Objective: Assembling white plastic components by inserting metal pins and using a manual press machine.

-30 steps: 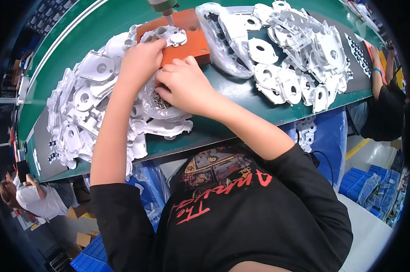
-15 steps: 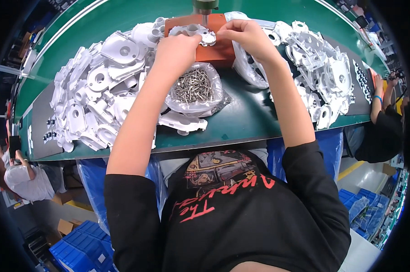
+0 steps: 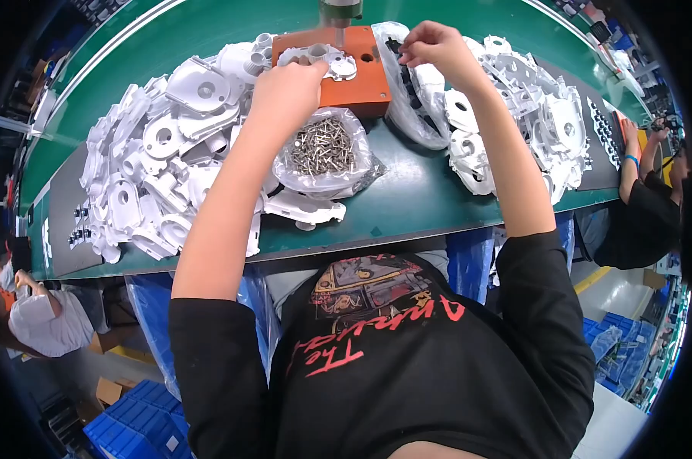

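A white molded plastic part [image 3: 341, 69] sits on an orange block [image 3: 365, 90] at the far middle of the bench. My left hand [image 3: 288, 90] is closed on this part's left side, its thumb on the near edge and the other fingers partly hidden. A green and metal machine spindle [image 3: 340, 15] points down just above the part. To the right, my right hand [image 3: 443, 52] hovers over a clear plastic bag holding black pieces [image 3: 407, 84]. Its fingertips are pinched together; whatever lies between them is too small to make out.
An open bag of metal screws [image 3: 324, 149] stands in front of the block. White plastic parts are heaped on the left [image 3: 162, 138] and right [image 3: 568, 126]. One white piece [image 3: 306, 208] lies near the bench's front edge. Co-workers sit at both sides.
My right hand has moved right, away from the white part, to above the bag of black pieces. My left hand stays at the part, shifted slightly left in view.
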Available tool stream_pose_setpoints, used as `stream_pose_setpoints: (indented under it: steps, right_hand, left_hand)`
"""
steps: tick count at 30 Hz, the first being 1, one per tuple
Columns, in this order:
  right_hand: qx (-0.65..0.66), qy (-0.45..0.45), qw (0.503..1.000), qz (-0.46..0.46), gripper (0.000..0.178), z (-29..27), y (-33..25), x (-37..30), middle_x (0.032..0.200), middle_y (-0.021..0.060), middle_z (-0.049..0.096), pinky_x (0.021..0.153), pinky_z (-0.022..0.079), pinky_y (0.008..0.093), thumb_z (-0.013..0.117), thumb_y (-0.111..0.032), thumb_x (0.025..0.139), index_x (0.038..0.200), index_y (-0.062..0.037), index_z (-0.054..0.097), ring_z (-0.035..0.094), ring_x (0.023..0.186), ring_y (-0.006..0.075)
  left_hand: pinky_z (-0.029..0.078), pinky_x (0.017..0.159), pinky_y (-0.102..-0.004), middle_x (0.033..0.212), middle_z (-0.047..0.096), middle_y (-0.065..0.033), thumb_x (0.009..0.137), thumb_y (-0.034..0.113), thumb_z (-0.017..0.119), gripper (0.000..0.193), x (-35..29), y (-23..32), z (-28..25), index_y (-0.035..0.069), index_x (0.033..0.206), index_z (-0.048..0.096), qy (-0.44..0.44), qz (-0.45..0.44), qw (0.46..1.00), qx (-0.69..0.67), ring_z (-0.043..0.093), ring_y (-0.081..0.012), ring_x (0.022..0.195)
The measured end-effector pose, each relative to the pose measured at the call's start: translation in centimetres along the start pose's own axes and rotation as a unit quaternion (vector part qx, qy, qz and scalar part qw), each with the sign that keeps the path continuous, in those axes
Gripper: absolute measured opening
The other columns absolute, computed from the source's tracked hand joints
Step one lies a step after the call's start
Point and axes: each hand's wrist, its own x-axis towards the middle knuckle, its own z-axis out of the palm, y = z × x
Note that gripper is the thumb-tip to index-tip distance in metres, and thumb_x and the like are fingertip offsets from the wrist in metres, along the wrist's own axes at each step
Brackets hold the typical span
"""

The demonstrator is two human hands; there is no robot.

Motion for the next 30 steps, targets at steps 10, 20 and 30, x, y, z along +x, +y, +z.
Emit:
stream_pose_setpoints:
  steps: [10,20,30]
  right_hand:
    - [-0.57,-0.15,0.807,0.049,0.018,2.4,4.3,1.5,0.084,0.0199,0.063,0.073,0.049,0.0397,0.058,-0.006,0.069,0.086,-0.0008,0.063,0.061,0.082,0.0357]
    - [-0.584,-0.145,0.798,0.025,0.016,3.2,3.5,1.7,0.083,0.0211,0.063,0.07,0.049,0.0422,0.053,0.0,0.067,0.082,0.0004,0.06,0.061,0.08,0.0374]
    - [-0.379,-0.114,0.918,0.004,0.028,0.7,-0.1,2.8,0.087,0.0145,0.065,0.073,0.047,0.0317,0.058,-0.003,0.075,0.103,-0.002,0.063,0.062,0.081,0.0227]
  left_hand:
    - [0.051,0.062,-0.0438,0.078,0.063,-0.0158,0.077,0.01,0.051,0.023,-0.2,0.3,0.2,0.009,0.098,0.059,-0.035,-0.027,0.999,-0.018,0.063,-0.0332,0.07]
    - [0.05,0.054,-0.0389,0.067,0.062,-0.0112,0.075,0.008,0.052,0.012,-0.3,0.0,0.9,0.007,0.084,0.06,0.052,0.015,0.999,0.004,0.064,-0.0268,0.065]
    - [0.051,0.057,-0.0396,0.071,0.064,-0.0128,0.073,0.007,0.052,0.013,-0.1,0.2,0.7,0.007,0.084,0.059,0.014,0.004,1.0,0.0,0.064,-0.0283,0.069]
